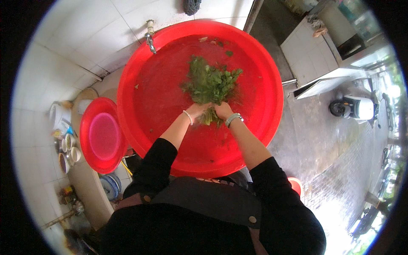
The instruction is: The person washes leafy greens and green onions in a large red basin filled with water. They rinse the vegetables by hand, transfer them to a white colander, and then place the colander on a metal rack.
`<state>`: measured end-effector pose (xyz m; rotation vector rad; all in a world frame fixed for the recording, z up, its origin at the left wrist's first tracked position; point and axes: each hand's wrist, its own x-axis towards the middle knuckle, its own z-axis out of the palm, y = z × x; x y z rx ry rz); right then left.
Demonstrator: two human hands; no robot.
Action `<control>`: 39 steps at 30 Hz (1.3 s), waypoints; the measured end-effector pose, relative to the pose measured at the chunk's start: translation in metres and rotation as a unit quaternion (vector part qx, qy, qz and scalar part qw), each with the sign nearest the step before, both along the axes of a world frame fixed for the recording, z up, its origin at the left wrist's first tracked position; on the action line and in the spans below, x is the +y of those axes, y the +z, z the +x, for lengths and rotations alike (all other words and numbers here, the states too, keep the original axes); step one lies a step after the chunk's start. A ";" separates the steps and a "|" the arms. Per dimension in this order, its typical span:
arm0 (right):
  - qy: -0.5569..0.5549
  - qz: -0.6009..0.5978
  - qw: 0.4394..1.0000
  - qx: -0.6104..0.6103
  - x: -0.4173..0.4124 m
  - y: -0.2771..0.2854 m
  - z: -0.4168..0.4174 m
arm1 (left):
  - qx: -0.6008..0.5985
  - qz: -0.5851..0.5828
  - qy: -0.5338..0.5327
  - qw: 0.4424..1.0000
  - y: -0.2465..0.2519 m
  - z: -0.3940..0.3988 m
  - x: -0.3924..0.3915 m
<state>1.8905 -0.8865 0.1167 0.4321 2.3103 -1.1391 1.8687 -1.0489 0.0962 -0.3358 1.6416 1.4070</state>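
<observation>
A bunch of leafy green herbs (212,81) is held over the middle of a large round red plastic basin (127,63). My left hand (198,110) grips the bunch from the left, and my right hand (223,110) grips it from the right. The leaves point away from me, and the stems (208,117) hang out between my wrists towards me. Inside the basin lies what looks like shallow water, with loose leaf scraps (229,53) near its far side. My fingertips are hidden by the greens.
A metal tap (150,38) juts from the tiled wall over the basin's far left rim. To the left stand a smaller red basin with a pink sieve-like insert (105,135) and several bowls (68,149). A scooter (357,107) is parked on the paving at the right.
</observation>
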 end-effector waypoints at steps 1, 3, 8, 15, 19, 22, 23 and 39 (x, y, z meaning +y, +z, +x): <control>0.022 0.011 1.000 -0.001 0.001 0.006 -0.002 | 0.016 0.028 -0.032 0.999 0.000 -0.001 -0.005; 0.066 0.032 0.997 -0.006 0.009 0.019 -0.003 | 0.046 0.082 -0.097 0.991 0.000 0.002 -0.013; -0.068 0.003 0.998 -0.018 0.002 0.006 -0.001 | -0.037 -0.030 0.102 0.994 0.062 0.020 0.010; 0.152 0.027 0.987 0.034 0.015 0.054 -0.002 | -0.046 0.089 0.022 0.995 0.049 0.019 0.000; 0.204 0.209 0.938 0.185 0.092 0.056 -0.026 | 0.013 -0.097 0.254 0.962 0.049 0.020 -0.019; 0.172 0.236 0.903 0.316 0.111 -0.008 -0.044 | -0.001 -0.072 0.207 0.976 0.027 0.014 -0.011; 0.179 0.221 0.910 0.302 0.110 -0.016 -0.048 | 0.006 -0.061 0.192 0.979 0.015 0.012 -0.009; 0.068 0.008 0.998 0.007 0.014 -0.010 -0.013 | 0.161 -0.090 0.030 0.982 0.020 0.036 -0.008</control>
